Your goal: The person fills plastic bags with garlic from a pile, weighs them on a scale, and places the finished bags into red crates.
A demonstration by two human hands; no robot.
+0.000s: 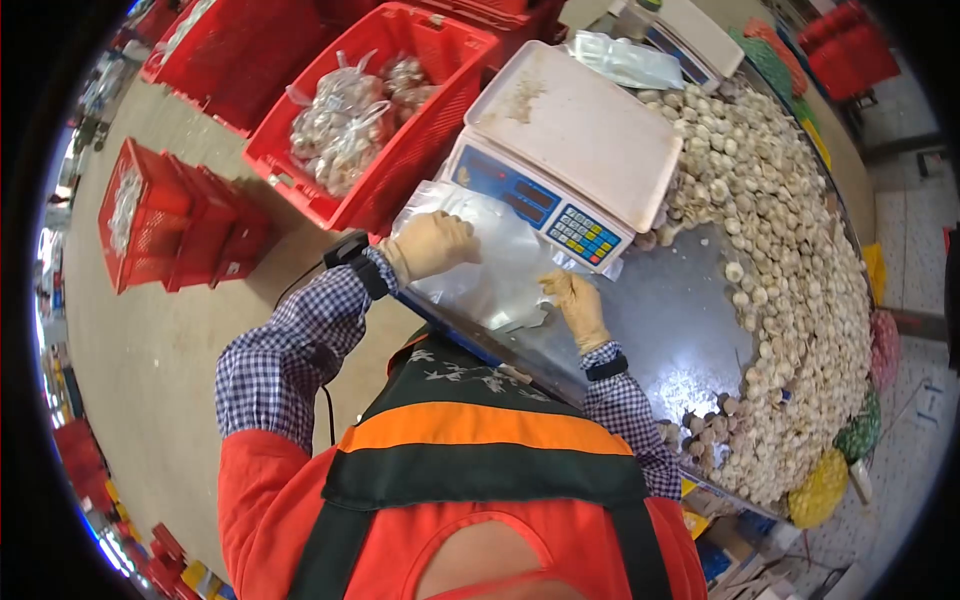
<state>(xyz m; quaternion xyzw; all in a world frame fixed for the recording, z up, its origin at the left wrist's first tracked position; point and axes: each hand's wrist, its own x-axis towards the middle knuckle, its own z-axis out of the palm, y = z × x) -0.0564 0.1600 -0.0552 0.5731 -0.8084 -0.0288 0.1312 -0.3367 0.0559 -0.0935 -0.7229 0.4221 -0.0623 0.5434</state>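
Clear bag (490, 265) lies flat on the near edge of the table (670, 330), just in front of the scale (570, 130), and touches its keypad end. It looks empty, with no bulbs inside. Left hand (432, 243), gloved, sits palm down on the bag's far corner with the fingers bent; whether it pinches the film or only presses it cannot be told. Right hand (578, 305), also gloved, has its fingertips closed on the bag's near edge, where the film lifts a little. The scale pan is bare except for some crumbs. A garlic pile (790, 250) rings the bare steel to the right and behind, loose and large. On the floor to the left, a red crate (420, 160) holds filled bags (345, 120), and more crates (170, 215) are stacked further off. Judged from this: some bags are packed, this one is not begun and nothing is on the scale, and most of the garlic remains loose.
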